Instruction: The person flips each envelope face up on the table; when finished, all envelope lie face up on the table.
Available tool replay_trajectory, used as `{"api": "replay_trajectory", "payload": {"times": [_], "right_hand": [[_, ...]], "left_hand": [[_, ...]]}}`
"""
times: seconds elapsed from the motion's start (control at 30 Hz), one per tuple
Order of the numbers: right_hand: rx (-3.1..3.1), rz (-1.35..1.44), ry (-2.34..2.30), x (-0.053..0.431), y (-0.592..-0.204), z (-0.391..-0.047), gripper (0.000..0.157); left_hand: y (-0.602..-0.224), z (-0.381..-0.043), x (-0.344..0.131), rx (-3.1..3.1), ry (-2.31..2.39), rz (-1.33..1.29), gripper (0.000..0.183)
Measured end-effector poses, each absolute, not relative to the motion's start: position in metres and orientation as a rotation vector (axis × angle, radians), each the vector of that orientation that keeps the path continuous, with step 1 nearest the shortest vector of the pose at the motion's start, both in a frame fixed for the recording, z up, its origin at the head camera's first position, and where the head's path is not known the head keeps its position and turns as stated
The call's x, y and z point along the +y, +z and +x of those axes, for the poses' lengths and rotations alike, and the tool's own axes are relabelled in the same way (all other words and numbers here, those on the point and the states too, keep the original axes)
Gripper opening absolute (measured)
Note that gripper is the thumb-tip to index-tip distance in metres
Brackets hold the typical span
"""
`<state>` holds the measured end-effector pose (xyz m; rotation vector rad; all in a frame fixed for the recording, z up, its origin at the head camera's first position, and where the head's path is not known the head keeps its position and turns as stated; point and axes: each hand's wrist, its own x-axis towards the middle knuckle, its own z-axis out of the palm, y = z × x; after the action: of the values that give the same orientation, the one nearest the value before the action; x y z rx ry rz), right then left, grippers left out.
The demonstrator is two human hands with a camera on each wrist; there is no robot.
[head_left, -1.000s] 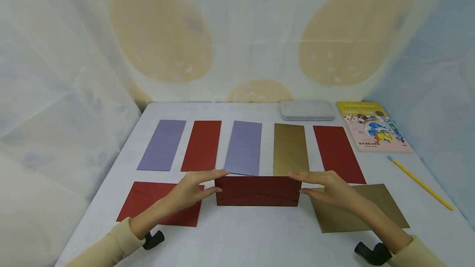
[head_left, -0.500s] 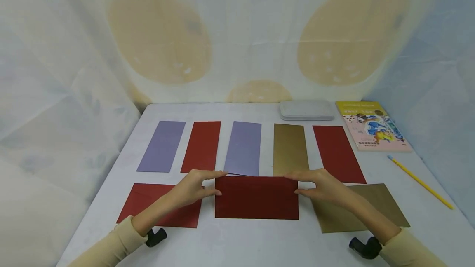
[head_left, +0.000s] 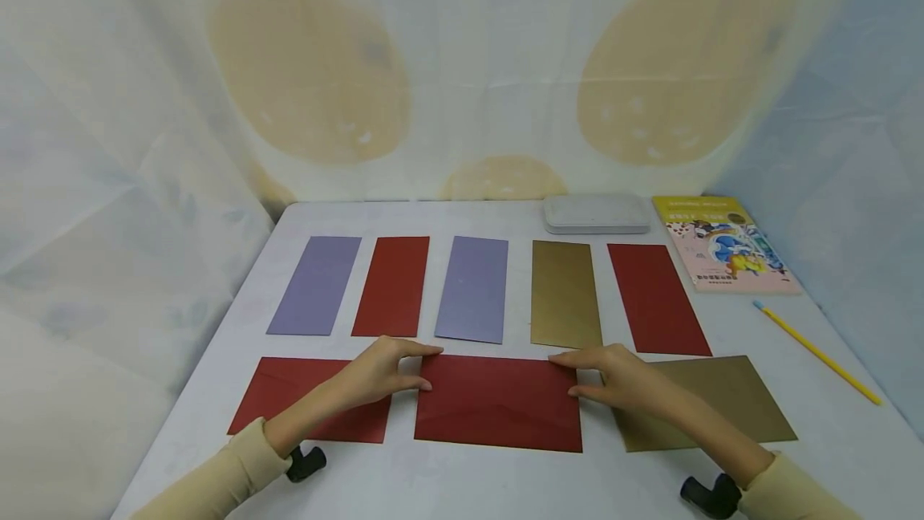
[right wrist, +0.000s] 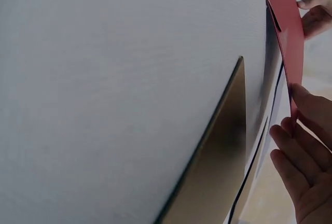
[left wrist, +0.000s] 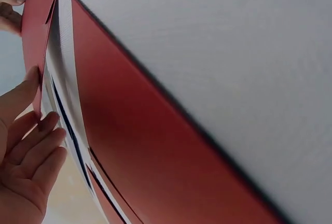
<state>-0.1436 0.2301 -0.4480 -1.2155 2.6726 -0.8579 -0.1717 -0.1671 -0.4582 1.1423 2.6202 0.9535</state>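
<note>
Both hands pinch a red envelope (head_left: 498,406) by its two far corners, long side across, at the middle front of the table. My left hand (head_left: 382,374) has its thumb on the near face and fingers behind the edge, as the left wrist view also shows. The right hand (head_left: 617,379) grips the opposite corner the same way. In the right wrist view the held envelope (right wrist: 291,27) stands tilted, its far edge raised off the white surface. Another red envelope (head_left: 318,416) lies under my left forearm, partly hidden. A gold envelope (head_left: 743,400) lies beneath the right forearm.
Behind the hands lies a row: a lilac envelope (head_left: 314,286), a red one, another lilac one, a gold envelope (head_left: 565,295) and a red one. Farther back are a pale grey case (head_left: 597,215) and a picture book (head_left: 725,247). A yellow pencil (head_left: 819,354) rests far right.
The held red envelope has swung from nearly folded-under, flap lines showing, to its plain face turned up toward me. Both hands have come slightly lower and nearer, keeping their grip.
</note>
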Motion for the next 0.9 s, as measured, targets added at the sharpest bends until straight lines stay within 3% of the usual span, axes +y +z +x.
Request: {"api": "replay_trajectory", "payload": {"times": [0.57,0.9], "right_hand": [[2.659,-1.099,-0.821,0.229,-0.451,-0.139,0.046],[2.541,-1.125,-0.746,0.232,-0.443,-0.128,0.049]], "left_hand": [[-0.464,-0.17,-0.169,2.584,0.94,1.11,0.055],[-0.45,-0.134,-0.168,2.555,0.694,1.268,0.056]]}}
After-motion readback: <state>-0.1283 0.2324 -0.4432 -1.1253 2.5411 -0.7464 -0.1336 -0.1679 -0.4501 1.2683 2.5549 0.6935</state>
